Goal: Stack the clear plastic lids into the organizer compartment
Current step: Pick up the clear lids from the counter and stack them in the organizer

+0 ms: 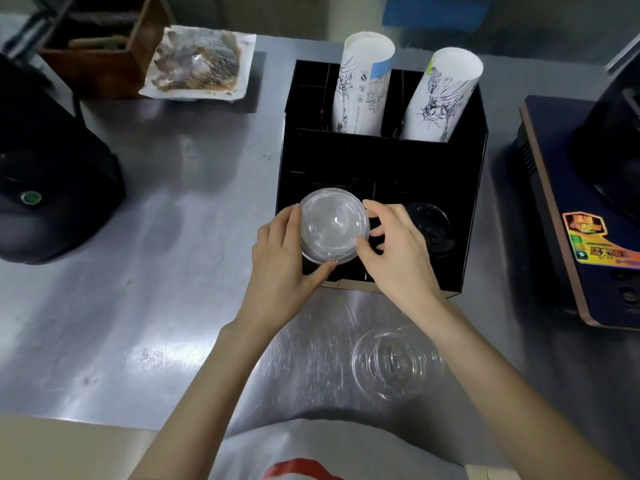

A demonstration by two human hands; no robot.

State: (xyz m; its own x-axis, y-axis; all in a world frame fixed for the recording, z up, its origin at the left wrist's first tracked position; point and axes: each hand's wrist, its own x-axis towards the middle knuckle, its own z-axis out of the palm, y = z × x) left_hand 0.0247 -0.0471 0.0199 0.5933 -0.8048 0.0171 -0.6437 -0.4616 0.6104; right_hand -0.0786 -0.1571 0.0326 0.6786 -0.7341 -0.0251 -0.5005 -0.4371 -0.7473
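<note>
Far to the left on the shiny metal table (156, 271) sits a big black machine (48, 188) with a small green button. Behind it is a brown wooden box (100, 46), and next to that a flat white tray of brown food (197, 64) wrapped in clear film.

The left hand (280, 261) reaches forward with the arm stretched out over the table. Its fingers curl up along the left edge of a stack of clear lids (333, 226), and the thumb presses on the near edge. The right hand (398, 254) comes in from the other side. Its thumb and fingertips pinch the right edge of the same stack. So both hands are grasping the stack together, right over the front left slot of the black organizer (381, 161). I cannot tell if the stack sits on the bottom of the slot.

In the front right slot, just beside the right hand, lie dark lids (427, 223). Two tall stacks of white paper cups (363, 84) with drawings stand tilted in the back slots.

On the table near the person, under the right arm, lies another clear lid (394, 363), well apart from the organizer.

Far right stands a dark machine (588, 202) with a bright sticker.
</note>
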